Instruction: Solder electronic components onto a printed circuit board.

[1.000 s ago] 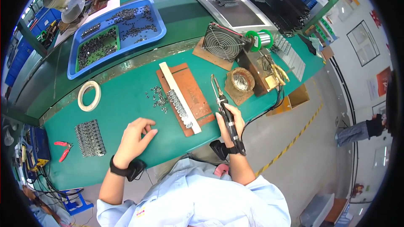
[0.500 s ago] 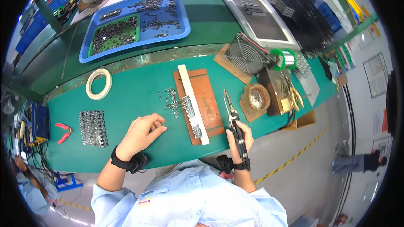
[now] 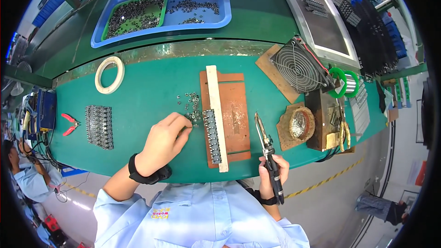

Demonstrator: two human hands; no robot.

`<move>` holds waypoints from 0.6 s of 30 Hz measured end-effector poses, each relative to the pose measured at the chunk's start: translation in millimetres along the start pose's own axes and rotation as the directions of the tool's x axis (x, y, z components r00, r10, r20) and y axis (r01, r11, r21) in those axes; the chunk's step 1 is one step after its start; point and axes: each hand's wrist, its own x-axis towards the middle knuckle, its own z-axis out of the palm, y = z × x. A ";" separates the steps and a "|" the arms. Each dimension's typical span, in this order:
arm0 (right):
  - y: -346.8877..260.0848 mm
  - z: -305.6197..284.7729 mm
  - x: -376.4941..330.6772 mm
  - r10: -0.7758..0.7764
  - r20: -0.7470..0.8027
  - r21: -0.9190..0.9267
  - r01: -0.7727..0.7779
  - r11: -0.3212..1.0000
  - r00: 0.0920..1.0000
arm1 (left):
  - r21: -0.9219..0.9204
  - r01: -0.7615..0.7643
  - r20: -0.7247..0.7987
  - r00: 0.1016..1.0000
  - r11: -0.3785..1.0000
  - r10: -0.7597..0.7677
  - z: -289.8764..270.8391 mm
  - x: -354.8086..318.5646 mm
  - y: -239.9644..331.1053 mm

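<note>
My left hand [image 3: 164,143] is at the near edge of a pile of small metal parts [image 3: 189,103], its fingers bent together at the parts. Whatever lies between the fingertips is too small to make out. In my right hand [image 3: 278,171] is a black-handled soldering iron [image 3: 270,156], its metal tip pointing away from me, right of a brown board [image 3: 236,119]. Across that board runs a pale wooden strip [image 3: 215,96]. A row of small dark circuit boards [image 3: 212,135] lies along the strip's left side.
At left lie a circuit board panel [image 3: 99,126], red-handled cutters [image 3: 70,124] and a tape roll [image 3: 121,74]. A blue tray [image 3: 195,26] of small parts stands at the back. To the right are a fan [image 3: 298,66], green solder spool [image 3: 343,83] and round metal dish [image 3: 302,124].
My left hand has moved forward and right to the pile of small parts. The right hand still holds the soldering iron. The whole view has shifted a little.
</note>
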 end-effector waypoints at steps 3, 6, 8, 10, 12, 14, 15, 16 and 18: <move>-11.8 0.4 -0.6 0.064 0.003 0.036 -0.064 0.997 0.998 | -0.226 0.258 0.084 0.966 0.939 -0.245 -5.6 -1.0 7.6; -12.9 3.9 1.7 0.085 0.022 0.020 -0.086 0.996 0.996 | -0.634 0.372 0.197 0.925 0.678 -0.324 5.0 0.1 -2.3; -5.9 4.7 7.9 -0.062 0.130 0.008 0.061 0.998 0.990 | -0.782 0.408 0.265 0.902 0.472 -0.341 13.4 1.8 -8.5; 2.7 10.8 14.3 -0.125 0.187 0.006 0.126 0.992 0.974 | -0.845 0.396 0.278 0.899 0.360 -0.338 21.3 2.5 -13.5; 12.6 21.6 18.6 -0.176 0.216 0.033 0.173 0.984 0.960 | -0.870 0.398 0.297 0.894 0.290 -0.336 27.6 3.7 -16.4; 19.9 26.1 19.0 -0.192 0.232 0.043 0.188 0.981 0.954 | -0.876 0.413 0.315 0.880 0.247 -0.354 30.3 4.9 -17.5; 22.9 26.9 18.7 -0.200 0.222 0.010 0.203 0.979 0.954 | -0.879 0.420 0.325 0.874 0.226 -0.362 31.4 6.0 -18.0; 26.3 28.6 18.0 -0.209 0.218 -0.016 0.218 0.976 0.953 | -0.878 0.426 0.329 0.869 0.220 -0.370 32.1 5.6 -19.3; 30.5 31.5 17.8 -0.209 0.217 -0.043 0.223 0.974 0.954 | -0.877 0.434 0.342 0.864 0.204 -0.370 33.5 6.3 -22.1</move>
